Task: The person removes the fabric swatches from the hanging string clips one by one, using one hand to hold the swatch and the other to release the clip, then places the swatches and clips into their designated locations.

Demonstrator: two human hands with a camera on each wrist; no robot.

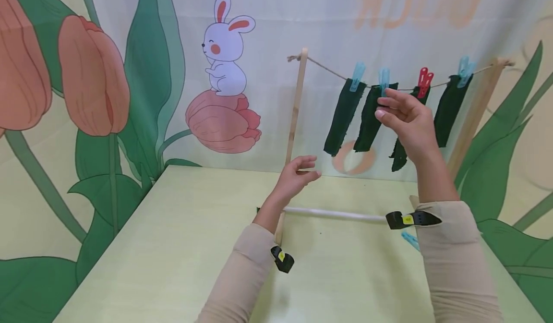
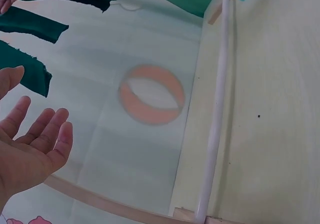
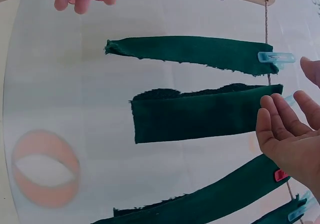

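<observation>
Several dark green cloth strips (image 1: 344, 116) hang from a cord (image 1: 327, 68), held by blue clothespins (image 1: 357, 77) and one red clothespin (image 1: 425, 78). My right hand (image 1: 408, 121) is raised beside the second strip (image 1: 369, 126), near its blue clothespin (image 1: 383, 78). Its fingers are loosely bent and apart from the thumb, with nothing seen between them. The third strip (image 1: 399, 157) is partly hidden behind this hand. Lower and to the left, my left hand (image 1: 294, 179) hovers by the left wooden post (image 1: 296, 104), fingers relaxed and holding nothing.
A right wooden post (image 1: 478, 114) supports the cord's other end. Low across the frame runs a white rod (image 1: 337, 213) above the pale table (image 1: 181, 246). One loose blue clothespin (image 1: 410, 240) lies on the table by the right sleeve. Behind stands a printed backdrop (image 1: 276, 25).
</observation>
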